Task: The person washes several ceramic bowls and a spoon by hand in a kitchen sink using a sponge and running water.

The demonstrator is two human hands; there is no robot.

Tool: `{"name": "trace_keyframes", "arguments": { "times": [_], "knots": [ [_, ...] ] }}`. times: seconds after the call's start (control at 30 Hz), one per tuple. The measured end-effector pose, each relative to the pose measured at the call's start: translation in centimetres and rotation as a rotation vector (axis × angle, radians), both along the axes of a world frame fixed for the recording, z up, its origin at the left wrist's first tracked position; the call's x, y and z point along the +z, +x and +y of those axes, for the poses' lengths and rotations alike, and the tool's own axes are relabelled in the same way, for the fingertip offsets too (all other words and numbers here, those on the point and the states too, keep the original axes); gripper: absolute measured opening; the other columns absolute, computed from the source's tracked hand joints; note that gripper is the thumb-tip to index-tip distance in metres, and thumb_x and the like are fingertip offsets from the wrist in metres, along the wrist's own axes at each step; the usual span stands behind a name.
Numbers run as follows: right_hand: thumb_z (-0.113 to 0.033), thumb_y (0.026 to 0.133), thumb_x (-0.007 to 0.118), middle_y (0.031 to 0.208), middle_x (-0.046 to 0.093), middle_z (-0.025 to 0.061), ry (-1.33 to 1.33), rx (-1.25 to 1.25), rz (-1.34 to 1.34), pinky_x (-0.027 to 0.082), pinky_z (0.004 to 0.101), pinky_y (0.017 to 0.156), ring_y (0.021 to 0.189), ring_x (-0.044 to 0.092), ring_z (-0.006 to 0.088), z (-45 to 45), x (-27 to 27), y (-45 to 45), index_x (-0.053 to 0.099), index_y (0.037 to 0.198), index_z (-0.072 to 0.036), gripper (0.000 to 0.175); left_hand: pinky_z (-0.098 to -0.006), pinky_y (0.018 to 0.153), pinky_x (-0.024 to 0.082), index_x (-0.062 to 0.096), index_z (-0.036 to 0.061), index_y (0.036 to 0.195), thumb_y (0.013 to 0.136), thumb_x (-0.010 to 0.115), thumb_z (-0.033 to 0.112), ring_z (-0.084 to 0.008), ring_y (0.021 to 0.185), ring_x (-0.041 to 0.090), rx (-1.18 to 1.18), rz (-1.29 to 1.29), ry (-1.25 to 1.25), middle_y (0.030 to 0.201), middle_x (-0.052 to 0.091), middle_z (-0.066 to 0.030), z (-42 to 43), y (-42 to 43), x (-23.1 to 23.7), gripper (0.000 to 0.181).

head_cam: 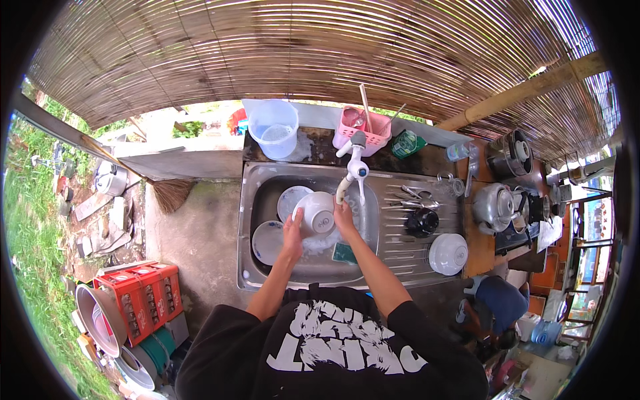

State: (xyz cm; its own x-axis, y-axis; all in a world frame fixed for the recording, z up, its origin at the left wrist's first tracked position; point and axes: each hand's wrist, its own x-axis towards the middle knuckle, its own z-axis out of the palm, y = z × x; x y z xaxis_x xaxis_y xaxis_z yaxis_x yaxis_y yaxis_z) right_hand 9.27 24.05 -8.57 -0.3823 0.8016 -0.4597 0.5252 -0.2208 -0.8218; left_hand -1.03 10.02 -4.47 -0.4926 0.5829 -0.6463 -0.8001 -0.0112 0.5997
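Observation:
A white bowl is held over the sink basin, tipped so that its underside faces me. My left hand grips its left side. On the opposite side my right hand holds the bowl, just below the hose end of the white tap. Two light plates with blue marks lie in the basin: an upper plate partly behind the bowl, and a lower plate to the left. A green scouring sponge rests near my right forearm. Suds cover part of the steel sink floor.
On the drainboard are metal cutlery, a black cup, a glass mug and stacked white bowls. Behind stand a plastic bucket and a pink basket. A kettle is right. Another person crouches lower right.

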Motion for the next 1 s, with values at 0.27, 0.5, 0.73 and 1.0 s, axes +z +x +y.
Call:
{"name": "trace_keyframes", "arguments": {
  "times": [0.27, 0.5, 0.73, 1.0],
  "knots": [
    [-0.054, 0.091, 0.060, 0.092, 0.066, 0.0120, -0.010, 0.128, -0.051, 0.047, 0.0363, 0.077, 0.086, 0.061, 0.0212, 0.4, 5.2, -0.8, 0.065, 0.105, 0.000, 0.056, -0.0451, 0.089, 0.052, 0.055, 0.0108, 0.124, 0.092, 0.064, 0.042, -0.0225, 0.114, 0.058, 0.149, -0.223, 0.103, 0.123, 0.059, -0.0091, -0.8, 0.6, -3.7, 0.045],
    [-0.034, 0.095, 0.062, 0.091, 0.064, 0.0049, -0.094, -0.077, 0.335, 0.046, 0.0297, 0.072, 0.083, 0.055, 0.0094, -3.5, 7.7, 4.0, 0.063, 0.104, -0.002, 0.033, -0.0484, 0.093, 0.047, 0.038, 0.0134, 0.134, 0.098, 0.041, 0.053, -0.0253, 0.119, 0.050, -0.328, 0.166, -0.153, 0.129, 0.049, -0.0092, 4.3, 3.8, -5.4, 0.053],
    [-0.025, 0.087, 0.067, 0.089, 0.065, 0.0105, 0.755, 0.435, -0.171, 0.041, 0.0447, 0.086, 0.087, 0.061, 0.0324, -5.9, 9.7, 6.5, 0.063, 0.096, -0.007, 0.021, -0.0551, 0.100, 0.041, 0.051, 0.0160, 0.135, 0.094, 0.028, 0.066, -0.0353, 0.124, 0.050, -0.389, -0.759, 0.265, 0.136, 0.053, -0.0116, 8.1, 3.0, -4.8, 0.068],
    [-0.011, 0.080, 0.068, 0.098, 0.068, 0.0024, 0.516, 0.964, -0.100, 0.044, 0.0407, 0.091, 0.097, 0.061, 0.0256, -1.8, 11.4, 7.7, 0.066, 0.096, -0.008, 0.017, -0.0569, 0.104, 0.041, 0.033, 0.0048, 0.145, 0.095, 0.042, 0.031, -0.0356, 0.129, 0.048, -0.536, -0.541, 0.119, 0.141, 0.046, -0.0181, 2.3, -0.3, -2.0, 0.057]
  ]
}}
